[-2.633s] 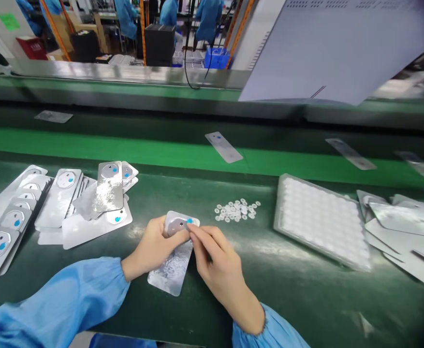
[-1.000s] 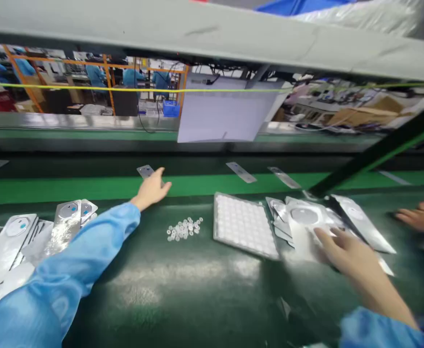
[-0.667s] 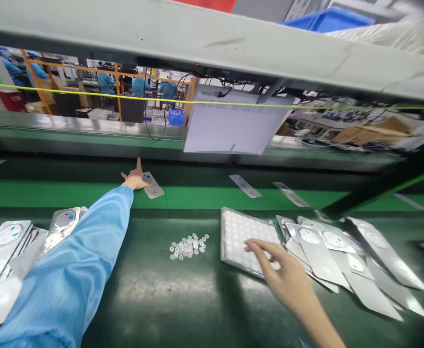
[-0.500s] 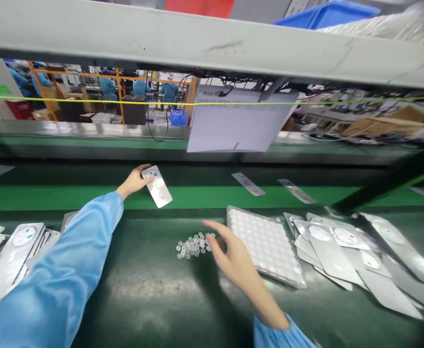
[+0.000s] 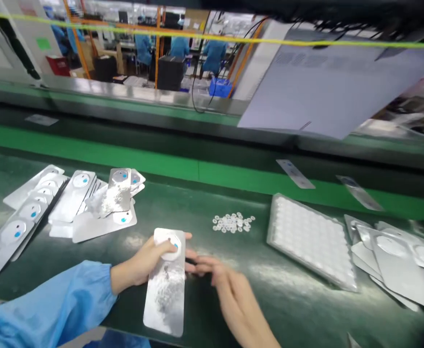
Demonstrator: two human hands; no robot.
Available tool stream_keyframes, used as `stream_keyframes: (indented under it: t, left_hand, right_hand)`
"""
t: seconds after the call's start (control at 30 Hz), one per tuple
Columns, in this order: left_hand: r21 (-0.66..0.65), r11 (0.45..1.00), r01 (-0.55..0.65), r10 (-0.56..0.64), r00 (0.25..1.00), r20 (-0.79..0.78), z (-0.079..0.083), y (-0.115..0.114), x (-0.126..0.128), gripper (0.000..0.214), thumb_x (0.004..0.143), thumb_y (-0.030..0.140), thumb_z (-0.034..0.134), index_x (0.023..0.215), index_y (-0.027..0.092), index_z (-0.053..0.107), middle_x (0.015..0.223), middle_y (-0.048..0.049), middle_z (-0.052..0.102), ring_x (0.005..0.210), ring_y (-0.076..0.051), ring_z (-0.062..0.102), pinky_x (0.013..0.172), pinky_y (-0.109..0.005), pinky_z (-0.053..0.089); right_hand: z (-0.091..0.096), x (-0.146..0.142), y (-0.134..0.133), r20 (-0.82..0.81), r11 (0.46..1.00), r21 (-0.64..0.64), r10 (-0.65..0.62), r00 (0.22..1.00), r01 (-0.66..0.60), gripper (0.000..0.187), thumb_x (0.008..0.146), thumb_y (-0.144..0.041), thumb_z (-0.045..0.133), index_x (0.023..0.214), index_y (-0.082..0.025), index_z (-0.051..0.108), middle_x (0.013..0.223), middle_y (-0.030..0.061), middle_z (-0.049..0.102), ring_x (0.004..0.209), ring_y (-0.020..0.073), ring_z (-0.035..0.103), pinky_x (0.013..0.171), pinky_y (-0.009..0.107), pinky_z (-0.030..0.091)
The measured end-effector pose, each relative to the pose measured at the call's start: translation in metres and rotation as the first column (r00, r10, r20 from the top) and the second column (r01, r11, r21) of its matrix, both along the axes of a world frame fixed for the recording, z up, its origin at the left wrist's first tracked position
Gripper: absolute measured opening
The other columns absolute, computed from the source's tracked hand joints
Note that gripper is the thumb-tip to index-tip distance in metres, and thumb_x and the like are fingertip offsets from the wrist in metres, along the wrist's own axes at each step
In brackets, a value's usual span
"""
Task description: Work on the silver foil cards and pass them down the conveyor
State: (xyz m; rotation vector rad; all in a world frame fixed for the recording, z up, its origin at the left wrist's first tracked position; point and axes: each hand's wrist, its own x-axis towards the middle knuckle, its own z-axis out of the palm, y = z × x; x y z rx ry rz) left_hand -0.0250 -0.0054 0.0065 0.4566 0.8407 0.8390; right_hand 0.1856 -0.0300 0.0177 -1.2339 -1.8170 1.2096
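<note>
My left hand (image 5: pixel 144 263) grips a long silvery plate (image 5: pixel 165 285) near its top end, where a round white patch with a blue dot sits. The plate lies flat over the dark green bench in front of me. My right hand (image 5: pixel 229 292) is blurred, fingers spread, just to the right of the plate and holding nothing. A small heap of clear round pieces (image 5: pixel 232 223) lies on the bench beyond my right hand.
Overlapping silvery plates (image 5: pixel 84 203) lie at the left, and more plates (image 5: pixel 396 251) at the right. A white dimpled tray (image 5: pixel 311 240) sits right of the heap. Single plates (image 5: pixel 295 174) lie on the green conveyor belt behind. People in blue work far behind.
My left hand took a plate off the conveyor belt and brought it down to the bench in front of me. My right hand came back from the right-hand pile toward the plate.
</note>
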Motion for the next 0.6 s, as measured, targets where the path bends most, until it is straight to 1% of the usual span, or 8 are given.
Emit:
stream_keyframes:
  t: [0.07,0.1,0.17,0.23,0.3,0.4,0.47,0.6]
  left_hand:
    - [0.021,0.996,0.09,-0.09,0.996,-0.03,-0.004,-0.006,0.002,0.055,0.069,0.027,0.077,0.122,0.016,0.065,0.097,-0.0118,0.078,0.078,-0.03,0.077,0.064,-0.036,0.06]
    - [0.049,0.992,0.115,-0.113,0.992,-0.048,-0.005,-0.008,0.003,0.051,0.07,0.026,0.077,0.119,0.016,0.066,0.094,-0.0099,0.078,0.077,-0.028,0.076,0.066,-0.036,0.06]
    - [0.133,0.983,0.125,-0.111,0.988,-0.111,-0.006,-0.01,0.005,0.035,0.075,0.027,0.075,0.107,0.015,0.068,0.087,-0.0057,0.075,0.074,-0.023,0.073,0.068,-0.033,0.059]
    - [0.259,0.957,0.128,-0.076,0.977,-0.202,-0.005,-0.01,0.006,0.016,0.082,0.028,0.071,0.09,0.015,0.068,0.078,-0.0021,0.07,0.07,-0.017,0.067,0.066,-0.027,0.054]
    - [0.373,0.911,0.175,-0.074,0.96,-0.27,-0.005,-0.01,0.005,0.018,0.09,0.03,0.066,0.08,0.015,0.065,0.075,-0.0011,0.066,0.07,-0.014,0.061,0.063,-0.024,0.049]
    - [0.447,0.861,0.242,-0.125,0.953,-0.275,-0.005,-0.009,0.002,0.018,0.094,0.031,0.061,0.086,0.015,0.066,0.08,-0.0016,0.065,0.075,-0.015,0.058,0.067,-0.024,0.047]
    - [0.471,0.839,0.274,-0.149,0.947,-0.286,-0.004,-0.009,0.0,0.008,0.086,0.022,0.064,0.091,0.016,0.064,0.078,0.0004,0.061,0.073,-0.014,0.055,0.066,-0.024,0.045]
    - [0.513,0.784,0.349,-0.175,0.917,-0.357,-0.003,-0.008,-0.003,0.016,0.072,0.006,0.058,0.084,0.017,0.056,0.069,0.0059,0.044,0.064,-0.01,0.04,0.057,-0.022,0.034]
  right_hand:
    - [0.006,0.003,-0.003,-0.006,0.973,0.187,-0.138,0.99,0.137,0.045,0.111,-0.042,0.037,0.103,-0.021,0.076,0.1,0.0087,0.077,0.084,0.0207,0.073,0.076,0.03,0.059]
    - [0.008,0.002,-0.003,0.002,0.951,0.271,-0.156,0.988,0.15,0.038,0.11,-0.037,0.042,0.107,-0.022,0.076,0.096,0.0081,0.077,0.081,0.0199,0.072,0.073,0.029,0.059]
    - [0.009,-0.005,-0.003,0.055,0.912,0.402,-0.11,0.992,0.079,0.025,0.106,-0.025,0.051,0.118,-0.022,0.073,0.095,0.0079,0.076,0.079,0.0188,0.072,0.072,0.029,0.06]
    - [0.005,-0.014,-0.002,0.146,0.865,0.501,-0.06,0.987,-0.021,0.028,0.104,-0.017,0.054,0.126,-0.022,0.07,0.103,0.0099,0.074,0.08,0.0182,0.072,0.072,0.029,0.061]
    - [-0.002,-0.019,-0.001,0.234,0.82,0.566,-0.061,0.97,-0.085,0.033,0.103,-0.011,0.053,0.128,-0.022,0.069,0.107,0.0105,0.073,0.079,0.017,0.073,0.069,0.028,0.061]
    - [-0.009,-0.021,0.0,0.309,0.77,0.628,-0.112,0.945,-0.114,0.033,0.102,-0.008,0.054,0.127,-0.022,0.07,0.105,0.0092,0.074,0.083,0.0177,0.074,0.07,0.028,0.061]
    - [-0.01,-0.021,0.0,0.331,0.738,0.664,-0.144,0.933,-0.122,0.029,0.1,-0.009,0.059,0.123,-0.021,0.071,0.101,0.0078,0.075,0.082,0.0185,0.073,0.071,0.029,0.06]
    - [-0.007,-0.02,0.0,0.324,0.721,0.683,-0.152,0.934,-0.119,0.018,0.098,-0.008,0.064,0.11,-0.019,0.072,0.095,0.0056,0.076,0.077,0.0171,0.072,0.071,0.028,0.058]
